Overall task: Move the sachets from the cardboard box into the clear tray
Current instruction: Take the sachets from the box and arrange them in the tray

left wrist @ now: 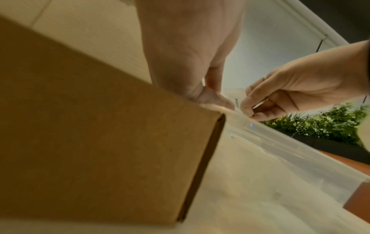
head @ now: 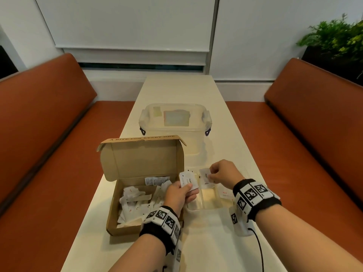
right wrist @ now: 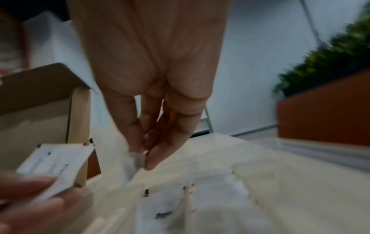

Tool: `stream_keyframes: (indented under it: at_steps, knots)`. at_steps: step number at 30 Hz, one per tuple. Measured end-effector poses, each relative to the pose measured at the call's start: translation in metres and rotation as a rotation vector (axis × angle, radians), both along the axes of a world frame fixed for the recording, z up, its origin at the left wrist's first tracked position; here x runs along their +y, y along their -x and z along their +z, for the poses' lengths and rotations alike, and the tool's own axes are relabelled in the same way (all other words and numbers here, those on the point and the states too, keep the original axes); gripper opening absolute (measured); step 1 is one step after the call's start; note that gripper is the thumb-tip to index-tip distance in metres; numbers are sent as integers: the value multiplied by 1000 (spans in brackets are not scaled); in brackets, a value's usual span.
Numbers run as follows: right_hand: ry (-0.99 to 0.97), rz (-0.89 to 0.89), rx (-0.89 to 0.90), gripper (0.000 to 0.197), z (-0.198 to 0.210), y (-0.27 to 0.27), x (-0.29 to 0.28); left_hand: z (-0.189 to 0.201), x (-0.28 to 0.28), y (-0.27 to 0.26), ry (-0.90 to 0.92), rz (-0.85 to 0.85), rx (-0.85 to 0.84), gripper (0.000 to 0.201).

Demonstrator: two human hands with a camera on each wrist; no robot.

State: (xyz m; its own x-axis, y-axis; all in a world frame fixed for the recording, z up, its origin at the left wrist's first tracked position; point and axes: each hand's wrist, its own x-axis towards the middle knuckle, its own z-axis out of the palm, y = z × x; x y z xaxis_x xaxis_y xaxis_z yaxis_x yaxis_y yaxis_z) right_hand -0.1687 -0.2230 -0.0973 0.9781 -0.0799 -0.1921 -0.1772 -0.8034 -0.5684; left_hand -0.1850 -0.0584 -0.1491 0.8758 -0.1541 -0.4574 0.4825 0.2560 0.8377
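Brown corrugated cardboard box (head: 125,222) sits open at the near left of the cream tabletop (head: 214,242), its flap upright, thin white paper sachets (head: 137,199) heaped loosely inside. Just right of it we see the shallow clear plastic tray (head: 204,205), ribbed into compartments, with a few flat sachets already lying in it. Our left hand (head: 179,195) pinches a small stack of white sachets (head: 188,180) between thumb and fingers at the box's right edge. Our right hand (head: 225,173) pinches a single white sachet (head: 205,172) over the tray's far side. Beyond stands a lidded translucent storage bin (head: 174,126). Only the left wrist view shows the box's plain outer wall; the right wrist view, blurred, shows print on the tray's sachets.
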Motion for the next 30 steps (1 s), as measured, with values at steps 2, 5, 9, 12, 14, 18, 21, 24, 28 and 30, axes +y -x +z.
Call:
stream_keyframes:
  at_steps: [2,5,9,12,14,18,21,24,28,30]
  knots:
    - [223,96,13,16,4,-6,3,-2,1,0,-10,-9,6,9]
    - [397,241,85,25,5,-12,12,-3,3,-1,-2,-23,4,9]
    - [551,335,184,25,-2,-17,21,-1,6,-2,1,-44,1,12]
    - [608,342,239,26,-4,-20,24,1,8,-2,-2,-65,0,14]
    - [629,347,264,22,-5,-22,25,0,8,-2,-7,-80,-5,13]
    - [664,354,195,19,-6,-26,27,0,9,-3,-8,-92,-8,11]
    - [626,328,146,25,-9,-30,25,1,9,-3,-1,-103,0,9]
    - [577,299,171,24,-12,-34,24,0,9,-3,-3,-105,-4,8]
    - [538,282,208,23,-13,-33,25,0,10,-3,-18,-110,-14,8]
    - [535,283,223,23,-12,-33,27,0,10,-3,-21,-114,-21,9]
